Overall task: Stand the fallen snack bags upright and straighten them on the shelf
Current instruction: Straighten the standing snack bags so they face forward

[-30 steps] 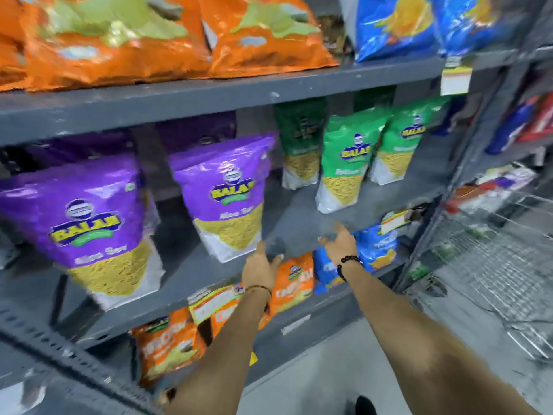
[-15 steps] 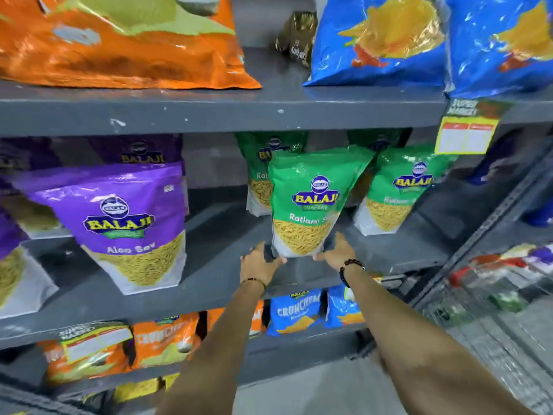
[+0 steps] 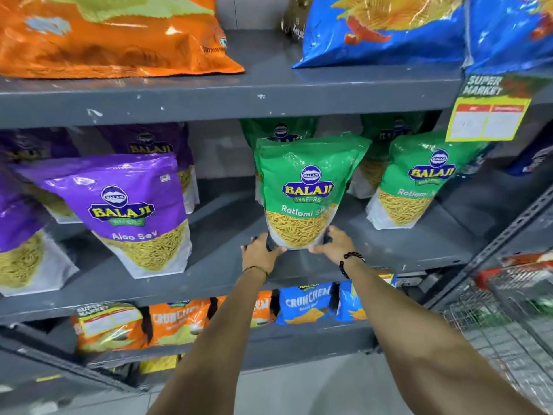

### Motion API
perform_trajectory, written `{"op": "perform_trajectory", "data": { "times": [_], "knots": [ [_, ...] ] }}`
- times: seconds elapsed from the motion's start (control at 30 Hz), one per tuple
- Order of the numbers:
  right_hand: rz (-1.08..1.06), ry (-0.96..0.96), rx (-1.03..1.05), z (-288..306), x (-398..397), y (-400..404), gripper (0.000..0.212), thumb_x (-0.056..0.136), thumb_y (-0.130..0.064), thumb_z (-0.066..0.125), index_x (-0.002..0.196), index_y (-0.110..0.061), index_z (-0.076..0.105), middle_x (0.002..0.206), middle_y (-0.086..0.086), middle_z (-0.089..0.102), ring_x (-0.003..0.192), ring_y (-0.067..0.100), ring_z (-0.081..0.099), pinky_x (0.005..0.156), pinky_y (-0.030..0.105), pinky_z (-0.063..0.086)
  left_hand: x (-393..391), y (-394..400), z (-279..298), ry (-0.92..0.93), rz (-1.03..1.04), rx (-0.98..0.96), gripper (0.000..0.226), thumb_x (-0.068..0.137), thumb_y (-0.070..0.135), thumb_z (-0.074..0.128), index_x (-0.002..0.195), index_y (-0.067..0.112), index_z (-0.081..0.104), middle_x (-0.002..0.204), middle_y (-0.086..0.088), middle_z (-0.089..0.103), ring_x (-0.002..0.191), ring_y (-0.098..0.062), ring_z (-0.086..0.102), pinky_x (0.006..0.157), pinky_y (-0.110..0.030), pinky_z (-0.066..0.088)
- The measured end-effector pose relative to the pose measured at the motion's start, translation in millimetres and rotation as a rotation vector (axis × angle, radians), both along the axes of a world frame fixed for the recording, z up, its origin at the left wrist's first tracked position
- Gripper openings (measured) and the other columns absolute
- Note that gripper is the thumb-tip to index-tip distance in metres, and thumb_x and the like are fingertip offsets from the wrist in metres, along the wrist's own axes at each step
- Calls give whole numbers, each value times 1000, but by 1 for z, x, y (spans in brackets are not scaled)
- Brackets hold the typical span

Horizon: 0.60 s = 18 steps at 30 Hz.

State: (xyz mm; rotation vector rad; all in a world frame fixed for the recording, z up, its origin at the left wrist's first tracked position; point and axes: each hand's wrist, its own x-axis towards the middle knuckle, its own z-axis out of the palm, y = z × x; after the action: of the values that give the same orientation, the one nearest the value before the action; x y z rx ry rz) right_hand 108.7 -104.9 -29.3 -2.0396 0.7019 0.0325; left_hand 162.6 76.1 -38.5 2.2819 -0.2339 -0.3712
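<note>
A green Ratlami Sev bag stands upright on the grey middle shelf. My left hand cups its lower left corner and my right hand cups its lower right corner, fingers against the bag's base. More green bags stand behind it and to its right. Purple Aloo Sev bags stand upright to the left.
Large orange and blue bags lie on the shelf above. A price tag hangs from that shelf's edge. Small orange and blue Crunchem packs fill the shelf below. A wire trolley stands at right.
The view has swung right and closer, centring on the green bags. Both hands rose from the lower shelf's edge to the green bag's base and now hold its two lower corners.
</note>
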Motion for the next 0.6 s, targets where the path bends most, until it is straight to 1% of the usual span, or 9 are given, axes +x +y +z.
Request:
{"op": "perform_trajectory", "data": {
  "times": [0.1, 0.17, 0.27, 0.37, 0.43, 0.6],
  "knots": [
    [34, -15, 1, 0, 1, 7, 47, 66, -22, 80, 100, -11, 50, 122, 12, 60, 111, 29, 56, 80, 30, 42, 2, 9, -1, 27, 19, -12, 48, 81, 38, 64, 119, 11, 51, 111, -16, 65, 107, -35, 58, 107, -52, 35],
    [39, -20, -3, -1, -2, 10, 51, 66, -22, 80, 107, -7, 54, 119, 11, 62, 109, 28, 58, 80, 30, 45, 1, 13, -2, 33, 27, -24, 46, 81, 37, 64, 118, 12, 51, 114, -15, 64, 108, -35, 58, 106, -52, 37],
    [42, -36, -11, -1, -6, 12, 48, 66, -21, 80, 106, -8, 55, 113, 8, 63, 107, 28, 60, 79, 30, 46, -3, 16, -3, 25, 36, -40, 43, 82, 35, 64, 116, 12, 52, 119, -15, 63, 111, -35, 57, 108, -53, 35],
    [49, -51, -10, 0, -9, 12, 56, 66, -18, 80, 115, -7, 56, 120, 10, 63, 108, 26, 59, 83, 28, 47, -6, 17, -3, 12, 37, -48, 44, 80, 34, 66, 115, 11, 54, 120, -13, 64, 112, -33, 57, 109, -53, 34],
    [56, -56, -15, 0, -11, 11, 57, 66, -18, 80, 117, -6, 56, 122, 10, 63, 110, 26, 59, 84, 27, 46, -8, 17, -2, 12, 37, -55, 45, 79, 34, 67, 116, 11, 54, 120, -12, 65, 113, -32, 57, 109, -51, 35],
    [53, -52, -34, -3, -15, 9, 60, 64, -21, 82, 116, -7, 56, 124, 11, 62, 113, 27, 58, 95, 36, 47, -11, 18, -3, 8, 38, -64, 47, 78, 34, 69, 116, 13, 55, 120, -11, 65, 112, -31, 58, 109, -52, 35]
  ]
}}
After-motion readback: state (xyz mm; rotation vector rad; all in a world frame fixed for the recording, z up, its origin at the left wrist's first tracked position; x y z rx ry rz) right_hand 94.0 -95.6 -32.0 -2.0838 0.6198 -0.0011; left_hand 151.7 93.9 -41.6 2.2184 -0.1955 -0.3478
